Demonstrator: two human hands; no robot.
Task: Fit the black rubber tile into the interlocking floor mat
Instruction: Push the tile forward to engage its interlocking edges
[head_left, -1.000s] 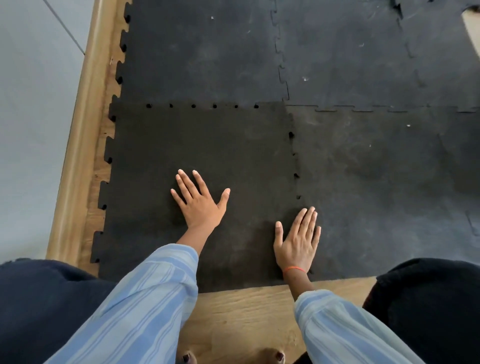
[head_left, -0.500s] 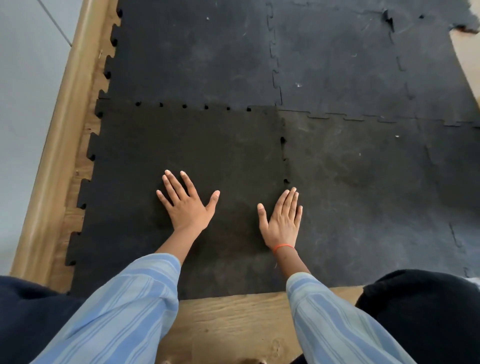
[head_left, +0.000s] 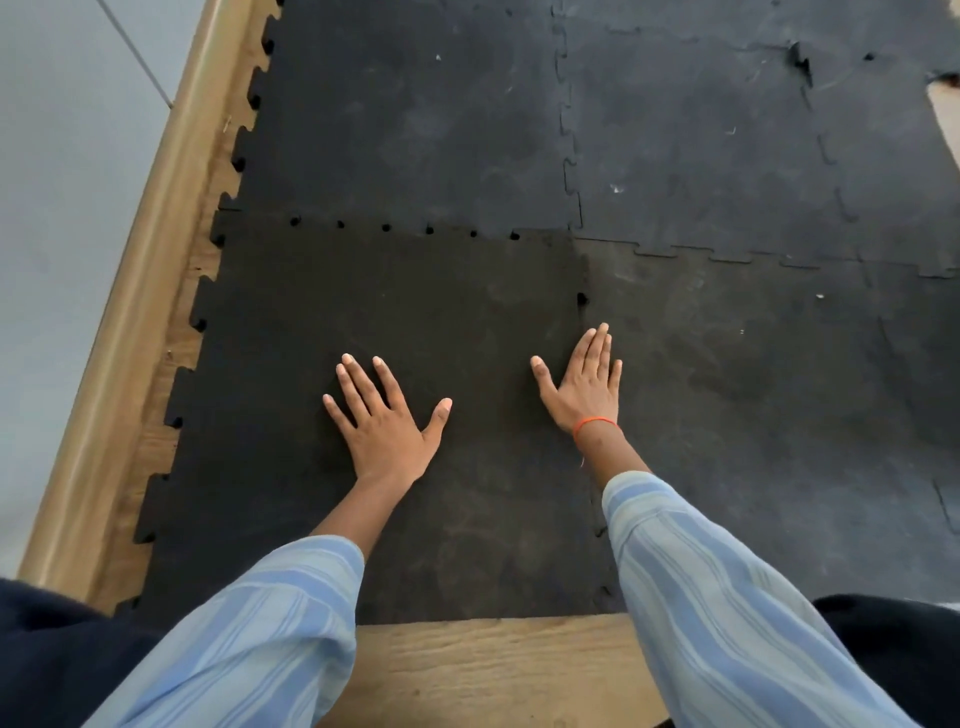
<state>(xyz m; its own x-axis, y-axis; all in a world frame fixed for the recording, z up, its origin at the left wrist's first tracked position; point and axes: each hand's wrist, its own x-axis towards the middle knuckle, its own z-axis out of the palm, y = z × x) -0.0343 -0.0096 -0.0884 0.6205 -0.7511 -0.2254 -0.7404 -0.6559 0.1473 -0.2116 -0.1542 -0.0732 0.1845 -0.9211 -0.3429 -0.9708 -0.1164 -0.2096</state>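
Note:
The black rubber tile (head_left: 395, 312) lies flat at the near left of the interlocking floor mat (head_left: 727, 156), darker than the grey tiles around it. Small gaps show along its far seam, and one shows on its right seam. My left hand (head_left: 387, 423) rests palm down on the tile's middle, fingers spread. My right hand (head_left: 584, 387), with an orange band at the wrist, lies flat across the tile's right seam, fingers together. Neither hand holds anything.
A wooden skirting board (head_left: 130, 312) and a grey wall (head_left: 52, 208) run along the left, close to the tile's toothed edge. Bare wooden floor (head_left: 488, 670) shows in front of the tile. Dark trouser knees (head_left: 47, 660) sit at both lower corners.
My right hand has slid forward along the right seam, away from the near edge. My left hand has stayed on the tile's middle. The gaps on the right seam have become fewer.

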